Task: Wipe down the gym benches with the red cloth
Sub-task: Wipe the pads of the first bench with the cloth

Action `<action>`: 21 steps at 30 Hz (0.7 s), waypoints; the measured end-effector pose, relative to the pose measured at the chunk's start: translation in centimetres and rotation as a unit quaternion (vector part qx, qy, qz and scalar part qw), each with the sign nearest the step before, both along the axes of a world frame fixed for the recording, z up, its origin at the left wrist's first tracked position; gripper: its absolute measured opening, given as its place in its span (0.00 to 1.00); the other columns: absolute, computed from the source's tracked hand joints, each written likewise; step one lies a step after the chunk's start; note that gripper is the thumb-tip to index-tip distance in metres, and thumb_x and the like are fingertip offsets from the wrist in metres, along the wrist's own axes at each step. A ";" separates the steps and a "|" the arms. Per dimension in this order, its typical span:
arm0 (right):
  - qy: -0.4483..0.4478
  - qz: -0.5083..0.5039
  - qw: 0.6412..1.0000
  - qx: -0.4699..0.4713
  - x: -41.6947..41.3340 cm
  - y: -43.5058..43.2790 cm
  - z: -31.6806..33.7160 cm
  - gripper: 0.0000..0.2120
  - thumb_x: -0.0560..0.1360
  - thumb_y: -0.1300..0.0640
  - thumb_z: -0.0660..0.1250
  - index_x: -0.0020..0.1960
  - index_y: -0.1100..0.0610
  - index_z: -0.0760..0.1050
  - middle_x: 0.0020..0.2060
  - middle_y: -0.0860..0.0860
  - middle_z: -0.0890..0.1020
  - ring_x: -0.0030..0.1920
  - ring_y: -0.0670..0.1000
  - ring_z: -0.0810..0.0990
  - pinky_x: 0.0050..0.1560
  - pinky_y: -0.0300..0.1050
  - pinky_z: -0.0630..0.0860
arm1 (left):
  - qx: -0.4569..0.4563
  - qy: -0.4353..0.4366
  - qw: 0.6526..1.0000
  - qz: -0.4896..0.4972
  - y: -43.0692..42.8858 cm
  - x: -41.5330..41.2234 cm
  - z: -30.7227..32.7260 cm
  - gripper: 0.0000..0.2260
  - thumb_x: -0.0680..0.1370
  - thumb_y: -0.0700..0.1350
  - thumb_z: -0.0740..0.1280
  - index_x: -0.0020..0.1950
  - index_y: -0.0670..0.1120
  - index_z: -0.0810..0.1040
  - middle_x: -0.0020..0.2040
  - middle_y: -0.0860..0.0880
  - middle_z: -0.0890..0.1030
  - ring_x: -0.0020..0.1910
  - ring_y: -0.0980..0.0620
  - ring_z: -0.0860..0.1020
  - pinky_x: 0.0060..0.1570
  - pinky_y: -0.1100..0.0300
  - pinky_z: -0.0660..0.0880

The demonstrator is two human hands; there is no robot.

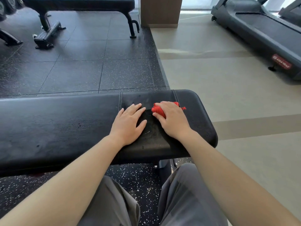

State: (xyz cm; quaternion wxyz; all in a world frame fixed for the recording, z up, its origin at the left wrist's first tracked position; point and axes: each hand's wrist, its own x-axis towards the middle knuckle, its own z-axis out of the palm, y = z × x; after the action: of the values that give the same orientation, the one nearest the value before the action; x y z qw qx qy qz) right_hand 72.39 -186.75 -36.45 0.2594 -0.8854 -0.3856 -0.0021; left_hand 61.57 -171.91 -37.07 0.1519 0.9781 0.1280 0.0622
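Note:
A long black padded gym bench (57, 128) runs across the view in front of me. My left hand (128, 123) rests flat on its right section, fingers straight and spread. Just to the right, my right hand (171, 119) covers a bunched red cloth (158, 110) and presses it onto the pad, fingers curled over it. Red cloth shows at my fingertips, and a frayed end sticks out on the hand's far right side. The pad between my hands looks dusty and streaked.
A second black bench (78, 2) with metal legs stands at the back left on the speckled rubber floor (81, 66). A treadmill (260, 33) sits at the back right on beige flooring. A brown pillar (161, 12) rises at the top centre. My grey-trousered knees are below the bench.

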 end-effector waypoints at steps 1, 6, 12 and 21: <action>0.000 -0.003 1.000 -0.004 0.3 0.4 0.0 0.20 0.77 0.47 0.62 0.66 0.54 0.71 0.64 0.51 0.75 0.66 0.52 0.69 0.68 0.49 0.63 | 0.009 0.001 1.000 0.004 -0.2 -0.1 -0.1 0.23 0.80 0.54 0.55 0.75 0.53 0.59 0.77 0.55 0.57 0.76 0.55 0.51 0.74 0.54 0.45; 0.005 0.001 1.000 0.001 -0.6 -0.3 -0.3 0.22 0.77 0.48 0.62 0.69 0.53 0.69 0.67 0.51 0.72 0.69 0.52 0.66 0.70 0.52 0.61 | 0.015 -0.007 1.000 0.016 -0.5 -0.4 -0.1 0.23 0.80 0.54 0.55 0.75 0.54 0.60 0.76 0.56 0.57 0.76 0.57 0.51 0.74 0.55 0.46; -0.012 0.031 0.999 0.005 0.0 -0.5 -1.1 0.21 0.76 0.50 0.64 0.67 0.54 0.70 0.66 0.52 0.73 0.68 0.54 0.68 0.68 0.54 0.64 | 0.023 -0.003 1.000 0.019 -0.4 -0.3 -0.1 0.22 0.80 0.55 0.55 0.74 0.54 0.62 0.75 0.56 0.60 0.75 0.56 0.54 0.73 0.55 0.48; -0.003 0.062 0.998 -0.009 3.7 1.4 -0.4 0.21 0.77 0.50 0.62 0.68 0.55 0.68 0.65 0.52 0.73 0.67 0.54 0.68 0.68 0.53 0.64 | 0.035 0.001 0.999 0.033 -0.7 -0.1 0.3 0.27 0.74 0.60 0.50 0.73 0.54 0.64 0.74 0.56 0.63 0.74 0.55 0.58 0.72 0.56 0.50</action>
State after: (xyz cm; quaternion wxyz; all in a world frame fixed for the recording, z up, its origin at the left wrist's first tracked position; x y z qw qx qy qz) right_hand 76.13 -185.39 -36.85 0.2499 -0.8620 -0.4407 0.0146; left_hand 61.42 -172.56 -36.79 0.1152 0.9781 0.1583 0.0706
